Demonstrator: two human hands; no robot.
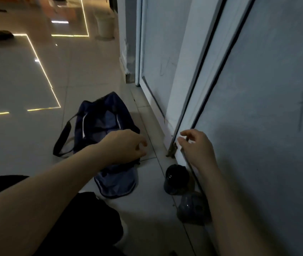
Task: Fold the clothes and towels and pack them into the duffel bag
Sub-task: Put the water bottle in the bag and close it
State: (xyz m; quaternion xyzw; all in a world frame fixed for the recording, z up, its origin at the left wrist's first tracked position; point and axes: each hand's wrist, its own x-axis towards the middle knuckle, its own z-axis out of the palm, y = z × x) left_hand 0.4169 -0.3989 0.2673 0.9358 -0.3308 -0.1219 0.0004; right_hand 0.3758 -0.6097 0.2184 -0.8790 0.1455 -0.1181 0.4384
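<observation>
the soft navy fabric duffel bag (100, 124) lies unzipped on the pale tiled floor (26, 80) beside the white door (165, 52); spreading its mouth wide first should make packing easier. the left hand (123, 145) hovers over the bag and the right hand (197, 146) nears the door edge, both with loosely curled fingers, holding nothing.
</observation>
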